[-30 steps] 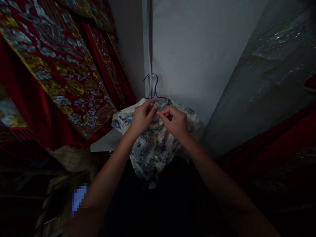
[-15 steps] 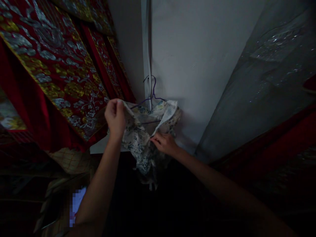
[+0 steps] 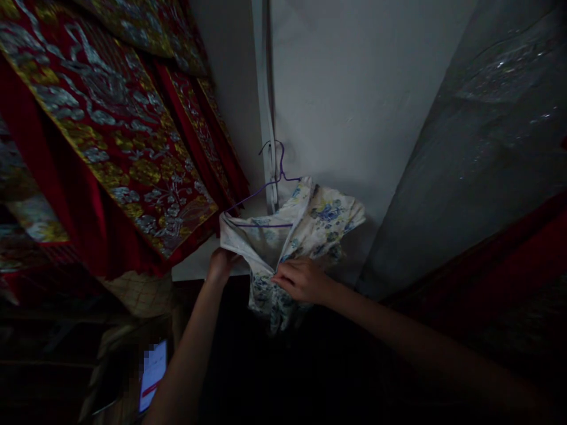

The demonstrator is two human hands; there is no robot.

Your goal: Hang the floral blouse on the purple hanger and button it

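A white short-sleeved floral shirt (image 3: 325, 215) with blue and yellow-green flowers hangs on a thin purple hanger (image 3: 282, 168). Its V-shaped neckline faces me. At the bottom of the V, my right hand (image 3: 303, 280) is closed in a pinch on the cloth edge. My left hand (image 3: 219, 267) is closed at the shirt's left side, below the shoulder, with its fingertips partly hidden by the fabric. The hanger's left arm shows bare above the shirt's left shoulder, and its lower bar crosses inside the neck opening.
Red cloth with gold and silver embroidery (image 3: 146, 171) hangs on the left. Behind the shirt are a pale wall (image 3: 354, 88) and a vertical strip (image 3: 264, 71). Clear plastic sheeting (image 3: 478, 118) covers the right side. A lit phone (image 3: 153, 372) lies at lower left.
My left hand has moved down from the shirt's shoulder to its side. The right shoulder and sleeve have spread outward. My right hand keeps its pinch, a little lower in view.
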